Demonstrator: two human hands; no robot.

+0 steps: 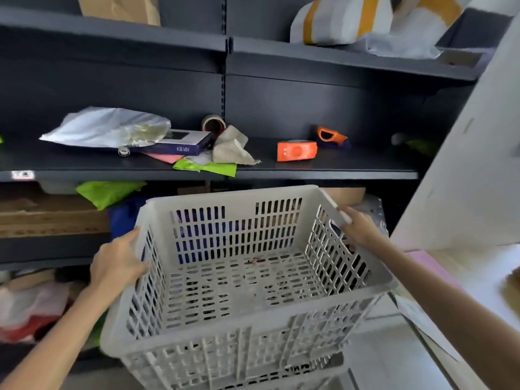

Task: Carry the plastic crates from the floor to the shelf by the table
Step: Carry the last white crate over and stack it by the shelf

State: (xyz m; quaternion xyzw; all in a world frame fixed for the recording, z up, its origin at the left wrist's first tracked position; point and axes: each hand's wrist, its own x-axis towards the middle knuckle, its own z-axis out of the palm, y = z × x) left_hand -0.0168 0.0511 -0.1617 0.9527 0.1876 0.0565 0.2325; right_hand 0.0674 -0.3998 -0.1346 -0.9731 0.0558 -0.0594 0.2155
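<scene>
While I hold the white slotted plastic crate point(239, 266) up in front of the dark grey metal shelf point(323, 171), I judge the carry is near its end and the setting-down is what comes next. My left hand point(118, 263) is pressed on the crate's left wall, fingers curled round its edge; my right hand point(358, 228) is closed on the right rim at the handle slot. The crate is empty and hangs clear of the shelf. The right part of the board, past the orange tape dispenser point(297, 150), looks free, so I must lift, level, and slide it in there.
</scene>
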